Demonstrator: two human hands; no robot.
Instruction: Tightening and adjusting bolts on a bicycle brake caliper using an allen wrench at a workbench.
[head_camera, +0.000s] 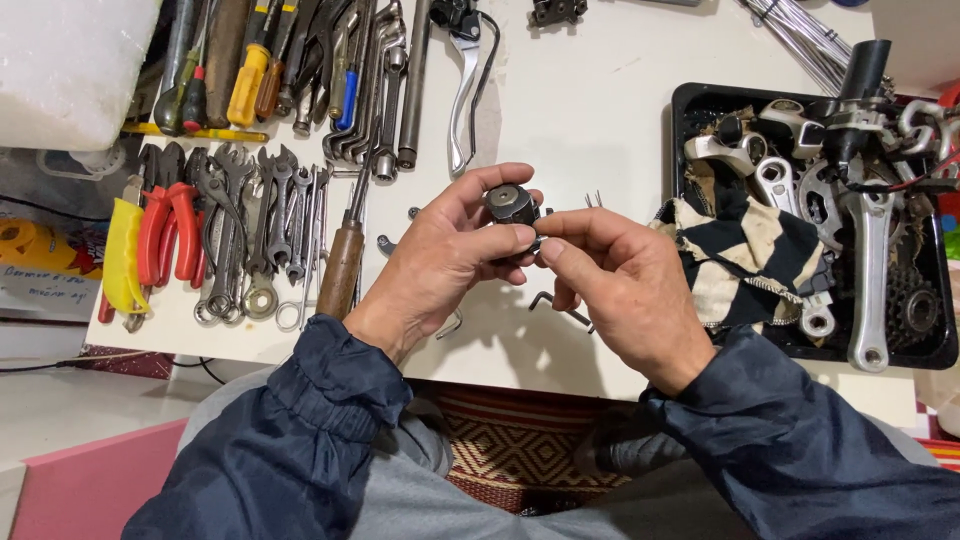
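A white block (70, 65) is cut off at top left; the yellow item (22, 245) under it is hard to make out. Red pliers (170, 235) and steel wrenches (265, 235) crowd the white table (590, 100), w/ bare room at centre. Above the near edge, left hand (440, 260) and right hand (620, 285) pinch a small dark round metal part (512, 205) btwn fingertips; its underside is hidden. At right, a black tray (690, 100) w/ striped rag (740, 240) and a crank arm (868, 270) runs out of frame.
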